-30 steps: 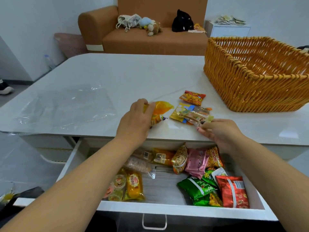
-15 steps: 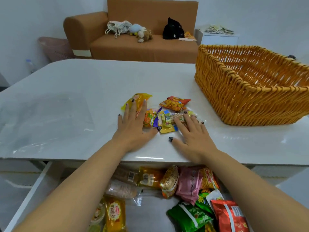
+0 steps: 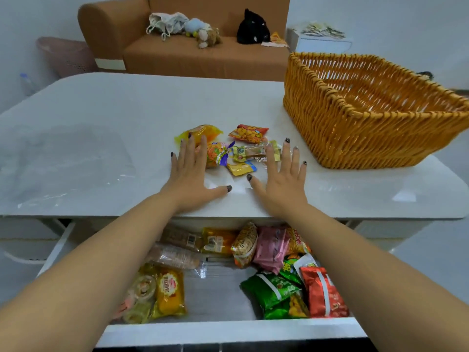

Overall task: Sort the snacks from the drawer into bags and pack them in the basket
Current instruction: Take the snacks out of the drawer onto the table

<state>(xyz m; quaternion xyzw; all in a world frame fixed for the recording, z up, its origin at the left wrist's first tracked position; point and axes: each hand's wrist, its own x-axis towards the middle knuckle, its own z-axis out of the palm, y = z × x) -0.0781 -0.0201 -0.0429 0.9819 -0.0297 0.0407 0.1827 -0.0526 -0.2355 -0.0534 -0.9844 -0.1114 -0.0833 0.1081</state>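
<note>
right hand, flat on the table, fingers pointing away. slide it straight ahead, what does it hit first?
The right hand already has fingertips at the clear-wrapped snack; that goes first. The wicker basket likely stays just right of that line.

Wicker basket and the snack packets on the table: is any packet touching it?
Apart. The head view shows bare white tabletop between the wicker basket and the nearest snack packets.

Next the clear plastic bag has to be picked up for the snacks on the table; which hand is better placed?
Probably the left hand: the clear plastic bag lies flat on its side of the table. The right hand is toward the basket.
</note>
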